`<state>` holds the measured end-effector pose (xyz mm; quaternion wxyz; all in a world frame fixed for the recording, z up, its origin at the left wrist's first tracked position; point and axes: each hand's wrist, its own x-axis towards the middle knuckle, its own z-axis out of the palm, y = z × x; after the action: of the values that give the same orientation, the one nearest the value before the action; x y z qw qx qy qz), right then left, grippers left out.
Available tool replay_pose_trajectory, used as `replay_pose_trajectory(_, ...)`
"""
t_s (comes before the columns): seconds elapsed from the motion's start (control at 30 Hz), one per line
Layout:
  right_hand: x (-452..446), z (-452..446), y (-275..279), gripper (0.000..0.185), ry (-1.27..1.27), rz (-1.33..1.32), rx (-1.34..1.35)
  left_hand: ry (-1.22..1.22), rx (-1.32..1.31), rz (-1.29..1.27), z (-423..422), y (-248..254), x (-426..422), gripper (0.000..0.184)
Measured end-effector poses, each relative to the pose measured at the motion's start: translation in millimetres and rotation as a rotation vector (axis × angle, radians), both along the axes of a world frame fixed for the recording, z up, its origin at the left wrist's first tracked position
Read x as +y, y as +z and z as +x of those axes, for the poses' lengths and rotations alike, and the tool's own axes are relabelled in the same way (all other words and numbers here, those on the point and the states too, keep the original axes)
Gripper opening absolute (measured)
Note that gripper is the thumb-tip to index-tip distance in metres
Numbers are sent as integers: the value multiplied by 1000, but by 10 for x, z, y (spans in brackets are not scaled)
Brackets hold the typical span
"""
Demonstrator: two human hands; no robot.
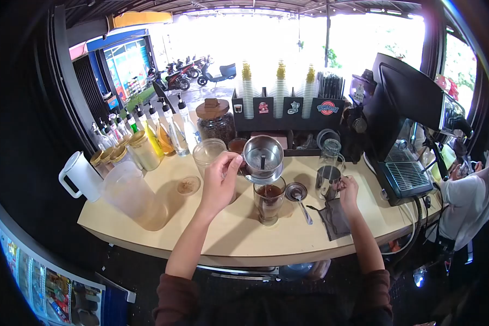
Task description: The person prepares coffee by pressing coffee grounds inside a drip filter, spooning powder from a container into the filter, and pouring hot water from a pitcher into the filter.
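L hand (220, 182): thumb + fingers pinched narrow on the side grip of 1 metal coffee filter (263, 157), held over 1 tall glass (269, 205) w/ brown liquid in it; can't tell if filter touches the rim. R hand (349, 191): fingers curled in close at the handle of 1 metal jug (327, 182), R of the glass; can't tell if jug's base is on the counter (244, 239). Btw glass & jug: 1 small dark dish (295, 190) w/ 1 spoon (304, 211), handle out on the counter. 1 dark cloth (337, 220) nr R wrist. Far L: 2 pitchers, 1 white (81, 176), 1 cloudy (136, 195). Behind: 1 bean jar (216, 125), 3 cup stacks (280, 98) in 1 black rack (266, 120). Far R: 1 coffee machine (410, 163).
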<state>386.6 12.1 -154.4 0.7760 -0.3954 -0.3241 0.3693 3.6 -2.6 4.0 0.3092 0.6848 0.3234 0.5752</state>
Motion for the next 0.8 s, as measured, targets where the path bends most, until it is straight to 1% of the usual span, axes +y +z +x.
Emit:
replay_pose_trajectory(0.07,48,25,-109,22,20,23,22,-20,-23,-27,-9,1,-5,22)
replay_pose_trajectory(0.17,67,11,-171,21,14,-6,20,-31,23,-66,-18,11,-22,23)
replay_pose_trajectory(0.23,28,-40,-158,18,-36,-43,-83,-31,43,-71,-15,1,-34,23)
replay_pose_trajectory(0.27,31,-30,-168,18,-37,-42,-83,-32,43,-69,-10,-9,-33,23)
replay_pose_trajectory(0.33,14,-17,-205,12,-87,-73,-231,-79,8,-35,5,-56,-44,23)
replay_pose_trajectory(0.37,-7,0,-221,12,-89,-73,-230,-81,9,-36,10,-84,-45,23)
replay_pose_trajectory(0.4,-80,-27,-159,10,-97,-141,-252,-91,15,-59,15,-117,-45,23)
replay_pose_trajectory(0.43,-144,-58,-90,13,-104,-208,-275,-100,20,-80,19,-152,-43,23)
replay_pose_trajectory(0.47,-212,-98,-57,13,-105,-207,-274,-101,21,-79,22,-193,-42,23)
replay_pose_trajectory(0.53,-376,-202,-17,27,-312,-164,-622,-117,38,-92,18,-263,-33,22)
replay_pose_trajectory(0.57,-466,-233,37,27,-314,-159,-620,-117,40,-87,12,-286,-28,22)
replay_pose_trajectory(0.63,-647,-289,168,38,-339,-166,-916,-110,63,-125,11,-320,-27,22)
replay_pose_trajectory(0.67,-670,-301,198,38,-343,-165,-916,-114,63,-122,27,-307,-38,22)
replay_pose_trajectory(0.73,-734,-343,251,39,-347,-33,-1046,-123,24,-145,55,-279,-87,20)
replay_pose_trajectory(0.8,-778,-432,376,40,-312,-8,-1065,-97,60,-127,37,-336,-40,19)
